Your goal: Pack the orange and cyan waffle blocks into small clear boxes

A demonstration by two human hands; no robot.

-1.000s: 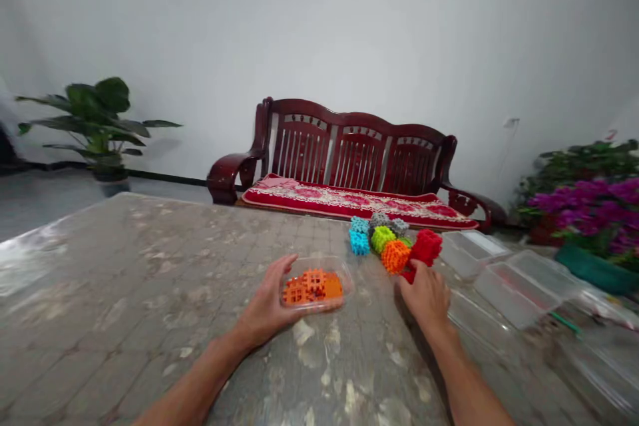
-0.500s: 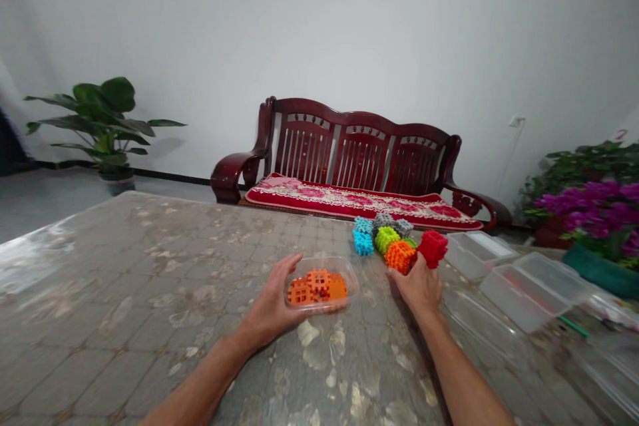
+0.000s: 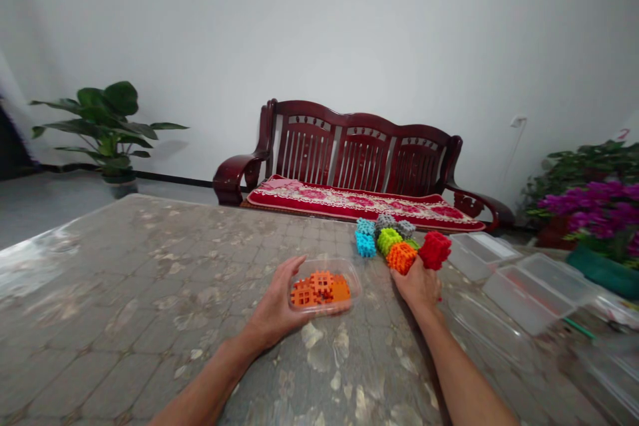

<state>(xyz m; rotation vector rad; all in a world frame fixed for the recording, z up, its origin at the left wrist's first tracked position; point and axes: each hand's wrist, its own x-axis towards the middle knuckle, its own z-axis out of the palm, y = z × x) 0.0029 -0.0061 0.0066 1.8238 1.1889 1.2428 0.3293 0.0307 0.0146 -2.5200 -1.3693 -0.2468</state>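
Viewing from: head camera, forward and down across the tabletop [image 3: 150,279].
Left hand [image 3: 279,309]: at the left end of a clear tub [image 3: 352,277], near the middle of the tabletop.
Left grip: closed on the tub, with the thumb along the near edge and the fingers curled over the far left corner.
Tub: shallow, see-through, resting flat on the tabletop.
Tub contents: orange pieces [image 3: 319,288], flat and notched, lying loose in a small heap.
Right hand [image 3: 418,286]: just right of the tub, back of the hand toward the camera, reaching into a cluster of cubes.
Right grip: cannot tell. The fingers are hidden behind the hand, which touches the cubes at their near side.
Red cube [image 3: 434,250]: just above the right hand, at the right end of the cluster.
Orange cube [image 3: 401,257]: beside the red cube on its left, touching the hand.
Green cube [image 3: 388,240]: behind the orange cube.
Blue cube [image 3: 365,244]: at the left end of the cluster.
Grey cubes [image 3: 394,223]: in the back row, at the far edge.
Boxes [image 3: 524,289]: clear, set along the right side of the tabletop.
Bench [image 3: 359,166]: dark red wood, against the white wall beyond the tabletop, with a red cushion [image 3: 349,202] on its seat.
Plant [image 3: 107,120]: broad green leaves, on the floor at far left.
Flowers [image 3: 594,203]: purple, at far right.
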